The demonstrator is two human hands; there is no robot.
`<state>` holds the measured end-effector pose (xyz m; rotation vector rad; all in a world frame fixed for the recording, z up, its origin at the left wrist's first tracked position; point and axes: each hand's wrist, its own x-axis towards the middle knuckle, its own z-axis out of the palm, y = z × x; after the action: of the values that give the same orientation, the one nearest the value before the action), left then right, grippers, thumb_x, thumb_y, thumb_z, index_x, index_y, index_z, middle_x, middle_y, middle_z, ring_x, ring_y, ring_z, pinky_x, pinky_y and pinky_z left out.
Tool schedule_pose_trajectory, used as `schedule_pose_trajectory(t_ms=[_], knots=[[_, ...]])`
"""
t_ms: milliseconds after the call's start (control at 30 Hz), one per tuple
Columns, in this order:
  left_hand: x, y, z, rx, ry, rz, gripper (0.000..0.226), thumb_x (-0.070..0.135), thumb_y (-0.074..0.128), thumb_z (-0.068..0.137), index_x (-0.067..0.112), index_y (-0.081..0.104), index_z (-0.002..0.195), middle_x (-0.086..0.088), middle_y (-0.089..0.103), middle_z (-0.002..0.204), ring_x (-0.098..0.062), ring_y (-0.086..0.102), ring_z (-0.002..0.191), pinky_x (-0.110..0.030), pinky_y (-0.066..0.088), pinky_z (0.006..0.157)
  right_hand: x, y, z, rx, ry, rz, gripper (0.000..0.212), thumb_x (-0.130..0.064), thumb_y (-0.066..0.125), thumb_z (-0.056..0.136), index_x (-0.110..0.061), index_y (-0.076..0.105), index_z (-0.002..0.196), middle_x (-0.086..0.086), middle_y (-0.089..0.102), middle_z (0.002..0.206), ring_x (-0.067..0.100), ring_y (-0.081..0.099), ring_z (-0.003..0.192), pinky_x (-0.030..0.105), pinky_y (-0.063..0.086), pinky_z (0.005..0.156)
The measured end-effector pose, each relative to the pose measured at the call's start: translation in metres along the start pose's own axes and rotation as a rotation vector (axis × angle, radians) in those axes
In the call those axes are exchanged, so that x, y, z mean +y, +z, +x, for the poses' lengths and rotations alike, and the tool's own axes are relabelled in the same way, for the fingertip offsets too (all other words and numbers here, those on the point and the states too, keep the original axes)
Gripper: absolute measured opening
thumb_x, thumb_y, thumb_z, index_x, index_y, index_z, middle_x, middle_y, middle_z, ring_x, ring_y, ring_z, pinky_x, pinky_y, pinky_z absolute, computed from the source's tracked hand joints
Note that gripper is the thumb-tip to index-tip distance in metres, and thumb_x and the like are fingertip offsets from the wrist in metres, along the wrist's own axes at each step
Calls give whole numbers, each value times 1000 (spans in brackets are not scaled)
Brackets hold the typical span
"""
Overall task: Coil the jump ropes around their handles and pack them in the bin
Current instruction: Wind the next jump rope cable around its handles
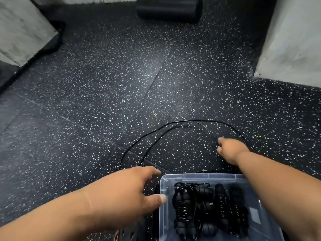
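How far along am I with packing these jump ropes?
Done: several coiled ropes lie in the clear bin. In hand: your right hand reaches to the loose rope on the floor; the left hand hovers beside the bin. Left: coiling and packing that rope.

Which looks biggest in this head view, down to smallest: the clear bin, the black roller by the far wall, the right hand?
1. Clear bin
2. Black roller
3. Right hand

The roller lies much farther off, so its true size against the bin is unsure.
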<state>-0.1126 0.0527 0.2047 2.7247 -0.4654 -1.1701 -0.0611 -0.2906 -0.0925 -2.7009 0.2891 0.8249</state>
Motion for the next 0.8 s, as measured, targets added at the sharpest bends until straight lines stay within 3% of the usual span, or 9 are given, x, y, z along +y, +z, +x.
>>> schedule_pose_trajectory(t_ms=[100,300,467,533,633,700,733,800], knots=[[1,1,1,14,13,29,74,84,55,87,60,28,151,27,59,142,6,58,121,-21,46,103,-18,-15,-20,177,-114,17,19,-36,39,108,-22,50,111,-1,60,78,24,58,69,38,43,61],[3,-4,-5,73,56,62,74,81,57,88,51,35,152,19,58,147,-6,63,123,-32,50,107,-72,-79,-101,397,-361,132,11,-35,41,107,-24,46,105,-7,60,67,15,55,53,34,39,50],[7,-8,-20,129,97,66,76,76,59,91,43,37,156,13,63,142,-8,66,113,-34,54,104,-115,-118,-179,500,-504,197,5,-29,48,103,-28,47,99,-9,57,66,6,52,55,24,30,48],[11,-10,-30,197,126,54,76,74,63,90,40,41,154,12,64,140,-8,68,110,-35,54,105,-125,-130,-210,499,-520,219,7,-28,52,101,-29,47,97,-9,58,68,4,51,59,27,31,51],[21,-13,-44,390,118,-42,63,73,74,82,37,50,127,17,62,111,-5,64,92,-31,55,82,-135,-144,-253,520,-512,304,16,-29,57,99,-33,45,90,-8,58,67,5,51,60,30,35,55],[27,-17,-50,553,102,-144,65,77,79,72,35,42,106,15,56,102,-6,57,89,-28,49,74,-142,-155,-278,540,-528,370,15,-29,56,99,-32,46,88,-5,60,68,10,53,62,34,42,57],[30,-18,-57,609,119,-183,72,80,79,68,35,37,105,13,51,106,-9,53,95,-30,49,82,-148,-161,-297,546,-538,400,13,-29,55,99,-31,48,88,-4,61,70,11,54,63,38,46,60],[35,-17,-65,615,159,-207,89,84,78,64,36,28,121,9,37,123,-14,40,115,-35,42,106,-160,-170,-326,511,-576,477,11,-28,52,100,-29,52,89,-2,66,75,14,61,70,44,52,67]])
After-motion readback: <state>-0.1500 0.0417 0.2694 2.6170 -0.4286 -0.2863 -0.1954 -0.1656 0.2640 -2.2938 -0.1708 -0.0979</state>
